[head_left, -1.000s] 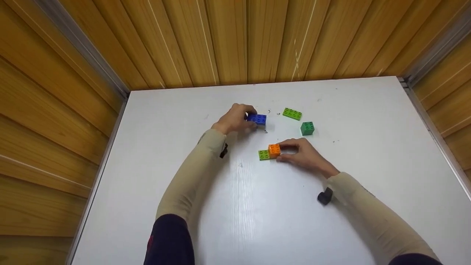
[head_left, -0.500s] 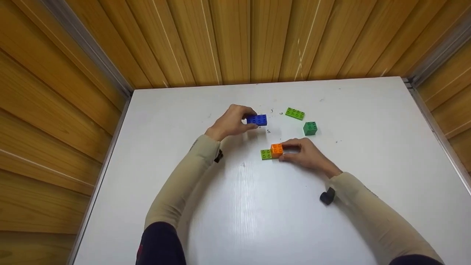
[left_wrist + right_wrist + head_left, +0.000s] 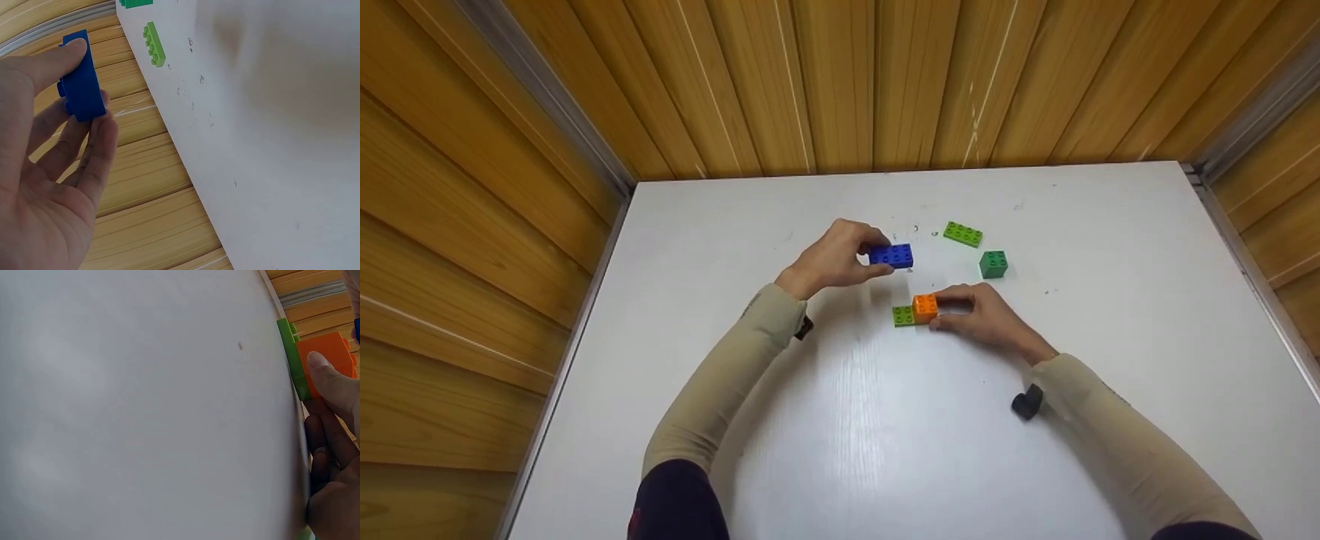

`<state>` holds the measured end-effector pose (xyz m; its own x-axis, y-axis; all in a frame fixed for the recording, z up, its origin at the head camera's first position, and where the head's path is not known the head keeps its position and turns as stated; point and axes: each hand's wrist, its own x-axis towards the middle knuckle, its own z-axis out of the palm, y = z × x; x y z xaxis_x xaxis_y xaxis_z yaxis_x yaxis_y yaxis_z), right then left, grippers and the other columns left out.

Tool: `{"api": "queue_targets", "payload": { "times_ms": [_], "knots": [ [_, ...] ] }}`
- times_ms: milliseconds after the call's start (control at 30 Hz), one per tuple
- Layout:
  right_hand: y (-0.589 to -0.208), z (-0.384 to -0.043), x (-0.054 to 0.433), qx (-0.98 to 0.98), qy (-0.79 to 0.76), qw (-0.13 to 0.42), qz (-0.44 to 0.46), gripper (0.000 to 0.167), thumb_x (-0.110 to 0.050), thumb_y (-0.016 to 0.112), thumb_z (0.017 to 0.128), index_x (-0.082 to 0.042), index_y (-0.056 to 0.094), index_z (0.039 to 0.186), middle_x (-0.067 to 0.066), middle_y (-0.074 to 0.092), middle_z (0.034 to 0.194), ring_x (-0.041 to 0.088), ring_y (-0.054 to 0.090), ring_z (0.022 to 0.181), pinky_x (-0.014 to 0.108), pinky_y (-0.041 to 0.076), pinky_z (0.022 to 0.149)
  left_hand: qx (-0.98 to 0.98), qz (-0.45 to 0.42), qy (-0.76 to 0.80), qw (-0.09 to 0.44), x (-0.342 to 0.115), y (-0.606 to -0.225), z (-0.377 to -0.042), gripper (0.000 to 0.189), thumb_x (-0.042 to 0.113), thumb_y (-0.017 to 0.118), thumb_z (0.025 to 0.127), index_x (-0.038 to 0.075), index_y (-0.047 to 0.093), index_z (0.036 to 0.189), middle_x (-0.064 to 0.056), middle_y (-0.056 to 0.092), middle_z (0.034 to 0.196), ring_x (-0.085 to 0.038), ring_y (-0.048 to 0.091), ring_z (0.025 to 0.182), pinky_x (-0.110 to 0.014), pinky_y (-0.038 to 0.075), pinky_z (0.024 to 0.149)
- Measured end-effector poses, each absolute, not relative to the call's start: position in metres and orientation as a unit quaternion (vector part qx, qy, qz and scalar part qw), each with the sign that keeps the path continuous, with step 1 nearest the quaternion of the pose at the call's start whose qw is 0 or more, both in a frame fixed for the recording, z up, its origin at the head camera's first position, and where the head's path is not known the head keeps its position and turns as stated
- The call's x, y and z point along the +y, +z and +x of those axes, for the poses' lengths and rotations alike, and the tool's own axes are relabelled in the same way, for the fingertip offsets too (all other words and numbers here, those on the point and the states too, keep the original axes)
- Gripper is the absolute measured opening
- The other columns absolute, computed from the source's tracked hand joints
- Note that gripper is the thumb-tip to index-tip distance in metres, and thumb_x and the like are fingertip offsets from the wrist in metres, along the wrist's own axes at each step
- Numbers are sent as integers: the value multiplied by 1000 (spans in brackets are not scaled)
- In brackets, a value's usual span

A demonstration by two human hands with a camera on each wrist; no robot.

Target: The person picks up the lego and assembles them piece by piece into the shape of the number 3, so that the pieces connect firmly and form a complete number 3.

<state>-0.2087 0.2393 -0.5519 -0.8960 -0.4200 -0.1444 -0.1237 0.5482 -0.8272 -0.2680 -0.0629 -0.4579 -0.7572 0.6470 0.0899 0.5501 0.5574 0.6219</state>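
My left hand [image 3: 840, 255] pinches a blue toy building brick [image 3: 891, 256] between thumb and fingers, raised off the table with its studs up. In the left wrist view the thumb lies on one long side of the blue brick [image 3: 82, 79]. My right hand [image 3: 986, 319] grips an orange brick [image 3: 925, 307] that sits on the right half of a flat light green brick [image 3: 903, 316]. In the right wrist view the thumb presses the side of the orange brick [image 3: 332, 354], above the green one [image 3: 292, 360]. The blue brick is behind and left of the orange one.
Another flat light green brick [image 3: 963, 234] lies toward the back of the white table [image 3: 810, 420]. A darker green brick [image 3: 993, 264] stands just right of it. Wood-panelled walls [image 3: 840, 90] rise behind the table and at both sides.
My left hand has lifted the blue brick off the table and brought it slightly toward me and to the right. My right hand keeps its grip on the orange brick in nearly the same place.
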Motion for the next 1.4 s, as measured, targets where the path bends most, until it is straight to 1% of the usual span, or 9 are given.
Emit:
{"api": "queue_targets", "payload": {
  "times_ms": [133,267,433,600,733,900,1100,1300,1400],
  "knots": [
    [-551,-209,240,864,-449,165,-157,54,-39,89,89,-16,75,136,6,73,139,33,62,136,60,38,124,873,352,329,69,-62,-456,-265,36,25,85,94,1,78,120,-13,79,111,-21,75,98,-37,64,92],
    [-551,-208,241,864,-449,161,-161,54,-39,89,88,-16,75,135,6,73,138,33,62,136,60,38,123,872,363,323,60,-61,-457,-262,36,25,85,94,1,79,120,-13,79,110,-23,74,95,-39,64,88],
    [-553,-206,242,866,-445,160,-162,55,-41,89,88,-16,75,136,6,73,139,34,61,137,62,37,124,873,370,314,57,-59,-458,-259,37,27,84,95,2,78,121,-12,78,109,-25,72,94,-38,63,85],
    [-554,-206,242,867,-443,163,-159,57,-43,88,88,-17,74,137,6,72,139,35,61,137,63,36,124,867,371,326,67,-57,-460,-256,37,26,85,94,0,78,120,-13,78,109,-23,74,95,-42,65,88],
    [-554,-206,242,867,-444,161,-160,56,-42,88,89,-17,74,137,7,72,139,35,60,137,63,34,125,863,378,326,76,-55,-460,-252,37,26,86,93,1,79,119,-12,78,109,-20,74,95,-38,65,89],
    [-555,-205,242,864,-448,156,-165,53,-39,88,89,-18,75,136,6,73,138,34,61,137,63,34,125,857,391,329,75,-51,-461,-248,38,26,86,92,1,79,119,-12,79,109,-20,73,93,-37,65,88],
    [-556,-205,242,866,-443,151,-178,51,-39,87,91,-19,75,136,5,73,138,34,61,137,63,35,124,848,407,334,66,-48,-464,-245,38,23,85,94,0,78,123,-13,78,108,-21,72,93,-40,65,87],
    [-553,-207,240,863,-447,146,-186,48,-37,88,90,-19,77,133,3,75,135,32,63,135,61,38,123,844,418,330,60,-44,-468,-243,33,22,83,95,3,78,121,-10,76,108,-19,71,95,-32,63,87],
    [-552,-208,239,863,-445,143,-191,48,-37,88,90,-20,77,133,3,75,135,32,63,134,61,39,122,844,418,330,59,-44,-469,-241,32,22,82,95,3,77,120,-9,76,109,-18,69,94,-32,63,85]
  ]
}}
